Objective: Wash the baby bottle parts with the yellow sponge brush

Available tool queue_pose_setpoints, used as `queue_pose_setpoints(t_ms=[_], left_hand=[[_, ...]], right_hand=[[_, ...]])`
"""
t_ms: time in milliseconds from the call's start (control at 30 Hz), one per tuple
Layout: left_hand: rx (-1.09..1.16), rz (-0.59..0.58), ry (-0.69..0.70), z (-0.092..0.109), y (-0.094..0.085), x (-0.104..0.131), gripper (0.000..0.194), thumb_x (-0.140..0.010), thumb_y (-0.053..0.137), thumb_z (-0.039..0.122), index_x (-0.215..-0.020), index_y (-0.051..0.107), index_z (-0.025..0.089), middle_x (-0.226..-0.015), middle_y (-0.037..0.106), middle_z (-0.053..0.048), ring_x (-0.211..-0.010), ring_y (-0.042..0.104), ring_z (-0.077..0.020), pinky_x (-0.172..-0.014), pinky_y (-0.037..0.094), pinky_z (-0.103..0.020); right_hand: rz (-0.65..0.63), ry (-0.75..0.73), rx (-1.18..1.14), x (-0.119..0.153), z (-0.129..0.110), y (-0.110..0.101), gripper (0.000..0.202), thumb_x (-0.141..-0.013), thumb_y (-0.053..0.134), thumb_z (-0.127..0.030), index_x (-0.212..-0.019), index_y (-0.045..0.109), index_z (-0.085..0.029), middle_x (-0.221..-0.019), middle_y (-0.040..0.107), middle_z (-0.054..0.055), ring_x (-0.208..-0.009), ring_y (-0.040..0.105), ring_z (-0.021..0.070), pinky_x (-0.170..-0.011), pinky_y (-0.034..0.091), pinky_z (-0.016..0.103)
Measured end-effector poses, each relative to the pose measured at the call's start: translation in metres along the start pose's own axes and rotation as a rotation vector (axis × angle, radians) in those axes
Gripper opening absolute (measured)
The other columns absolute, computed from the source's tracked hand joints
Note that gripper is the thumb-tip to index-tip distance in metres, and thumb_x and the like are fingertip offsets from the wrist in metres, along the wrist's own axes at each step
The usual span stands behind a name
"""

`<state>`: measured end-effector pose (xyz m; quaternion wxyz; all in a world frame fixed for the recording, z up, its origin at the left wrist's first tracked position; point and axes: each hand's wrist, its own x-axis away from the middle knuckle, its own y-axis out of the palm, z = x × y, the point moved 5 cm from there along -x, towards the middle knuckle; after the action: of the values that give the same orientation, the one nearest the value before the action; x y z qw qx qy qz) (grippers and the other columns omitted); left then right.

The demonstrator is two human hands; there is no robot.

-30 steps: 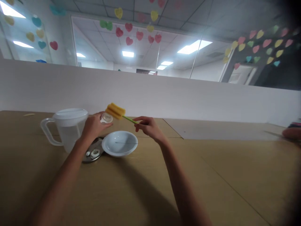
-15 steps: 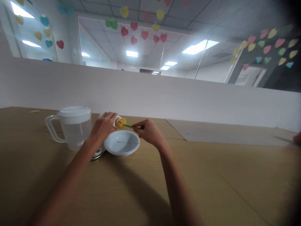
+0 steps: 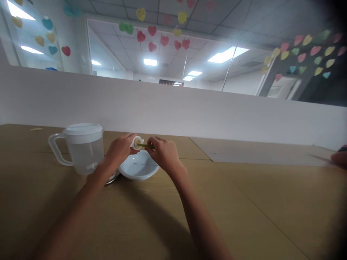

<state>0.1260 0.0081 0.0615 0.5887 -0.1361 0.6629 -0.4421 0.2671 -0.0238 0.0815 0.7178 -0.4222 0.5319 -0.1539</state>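
Observation:
My left hand is closed around a small white container, tipped so its round mouth faces right, above the back of a white bowl. Thumb and fingers of my right hand pinch a thin green stick, whose left end reaches into the container's mouth. Whatever lies deeper in the container is hidden. The bowl stands on the table, with a thin dark line across its inside. A round metal-rimmed item is partly covered by my left forearm.
A lidded clear pitcher with liquid stands left of my left forearm. Behind the table rises a white wall. A grey sheet lies at the back right. Another person's hand shows at the right edge.
My right hand has moved left, closer to the container. The yellow piece seen at the container's mouth earlier no longer shows, and the stick's end is now inside the mouth.

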Motion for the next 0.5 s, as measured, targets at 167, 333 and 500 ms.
queue_pose_setpoints(t_ms=[167,333,500], left_hand=[[0.026,0.005,0.008,0.000,0.002,0.000,0.036,-0.071,0.067,0.024,-0.106,0.057,0.022,-0.105,0.065,-0.005,-0.090,0.062,-0.0227,-0.072,0.043,-0.028],[0.067,-0.009,-0.050,-0.014,0.008,-0.003,0.033,-0.069,0.068,0.027,-0.101,0.060,0.022,-0.101,0.067,-0.005,-0.089,0.062,-0.0224,-0.074,0.043,-0.028],[0.038,-0.055,-0.085,-0.030,0.018,-0.002,0.035,-0.070,0.068,0.027,-0.103,0.059,0.022,-0.102,0.067,-0.006,-0.092,0.062,-0.0232,-0.076,0.044,-0.029]], right_hand=[[-0.004,0.102,0.079,-0.001,0.008,0.001,0.041,-0.094,0.041,-0.047,-0.084,0.070,-0.019,-0.067,0.068,0.006,-0.059,0.058,0.0149,-0.051,0.024,0.024],[0.042,0.149,0.004,0.001,0.017,-0.009,0.035,-0.090,0.049,-0.046,-0.077,0.072,-0.022,-0.065,0.068,0.005,-0.056,0.056,0.0132,-0.050,0.023,0.024],[0.061,0.191,-0.077,0.005,0.024,-0.025,0.027,-0.084,0.059,-0.042,-0.073,0.073,-0.021,-0.059,0.065,0.003,-0.053,0.052,0.0115,-0.049,0.023,0.023]])
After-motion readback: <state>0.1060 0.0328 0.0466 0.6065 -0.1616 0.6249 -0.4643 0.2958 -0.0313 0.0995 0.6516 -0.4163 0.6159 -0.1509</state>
